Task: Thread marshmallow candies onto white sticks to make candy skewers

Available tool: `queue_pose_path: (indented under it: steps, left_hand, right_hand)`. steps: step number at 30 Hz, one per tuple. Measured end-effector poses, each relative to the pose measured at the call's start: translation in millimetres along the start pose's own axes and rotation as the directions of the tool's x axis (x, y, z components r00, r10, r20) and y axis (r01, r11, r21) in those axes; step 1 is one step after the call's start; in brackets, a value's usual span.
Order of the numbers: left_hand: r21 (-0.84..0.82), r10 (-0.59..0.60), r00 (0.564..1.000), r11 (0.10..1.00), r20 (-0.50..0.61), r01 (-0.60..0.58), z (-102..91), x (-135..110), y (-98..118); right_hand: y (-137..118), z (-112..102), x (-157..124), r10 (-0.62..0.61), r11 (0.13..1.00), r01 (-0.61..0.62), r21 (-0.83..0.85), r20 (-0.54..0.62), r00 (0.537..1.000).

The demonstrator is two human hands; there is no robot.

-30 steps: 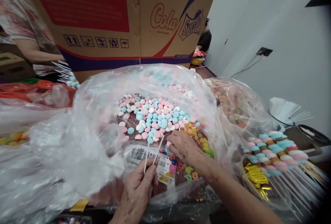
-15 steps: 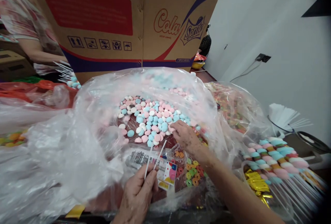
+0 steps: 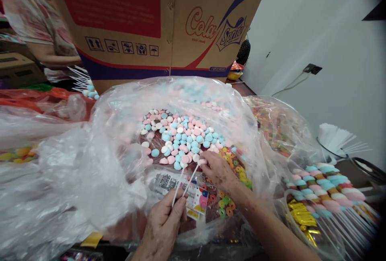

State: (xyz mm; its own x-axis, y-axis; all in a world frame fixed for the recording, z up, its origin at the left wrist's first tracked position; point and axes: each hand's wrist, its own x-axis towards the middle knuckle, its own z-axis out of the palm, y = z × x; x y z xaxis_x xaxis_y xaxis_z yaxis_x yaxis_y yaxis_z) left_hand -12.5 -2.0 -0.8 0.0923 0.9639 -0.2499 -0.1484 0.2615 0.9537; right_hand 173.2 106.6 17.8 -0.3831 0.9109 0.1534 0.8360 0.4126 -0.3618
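My left hand [image 3: 164, 222] is closed around two thin white sticks [image 3: 178, 188], which point up and away from me in a narrow V. At the tip of the right-hand stick, my right hand [image 3: 217, 169] pinches a small pink marshmallow [image 3: 202, 162]; whether the stick has pierced it, I cannot tell. Just beyond both hands, pink, blue and white marshmallows [image 3: 181, 136] lie loose in the mouth of a large clear plastic bag [image 3: 120, 104]. Coloured gummy rings [image 3: 226, 204] and a printed card label [image 3: 199, 200] lie below my right hand.
A tall cardboard box [image 3: 129, 15] stands behind the bag. On the right are finished marshmallow skewers [image 3: 328, 188], gold twist ties [image 3: 303, 214] in a tub, and a bundle of white sticks [image 3: 334, 138]. Crumpled plastic [image 3: 69, 180] covers the left. Another person's arm [image 3: 54, 58] shows behind.
My right hand has drawn back from the marshmallow pile to the tip of the right-hand stick, now with a pink marshmallow in its fingers. My left hand keeps hold of both sticks.
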Motion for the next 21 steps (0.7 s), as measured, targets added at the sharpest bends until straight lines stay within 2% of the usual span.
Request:
queue_pose_path:
  steps: [5,8,11,16,21]
  left_hand:
    - [-0.003,0.011,1.0,1.0,-0.011,-0.011,0.4,-1,2]
    - [0.013,0.027,1.0,1.0,-0.011,-0.026,-0.2,0,-1]
    - [0.002,0.04,0.999,0.999,-0.033,-0.04,0.0,0,-2]
    - [0.019,0.04,0.998,0.999,-0.042,-0.039,0.4,-1,0]
    - [0.026,0.024,0.999,0.999,-0.044,-0.023,0.8,-1,2]
  right_hand:
    - [1,-11,-12,0.028,0.976,-0.018,0.218,-0.04,0.999]
    - [-1,-19,-8,0.119,0.969,-0.096,0.229,-0.088,0.989]
    - [-7,-17,-5,0.165,0.983,-0.153,0.102,-0.118,0.979]
    - [-14,0,-8,-0.039,0.983,0.032,-0.179,-0.036,0.999]
    - [-13,2,-14,-0.062,0.958,0.07,-0.277,0.036,0.997]
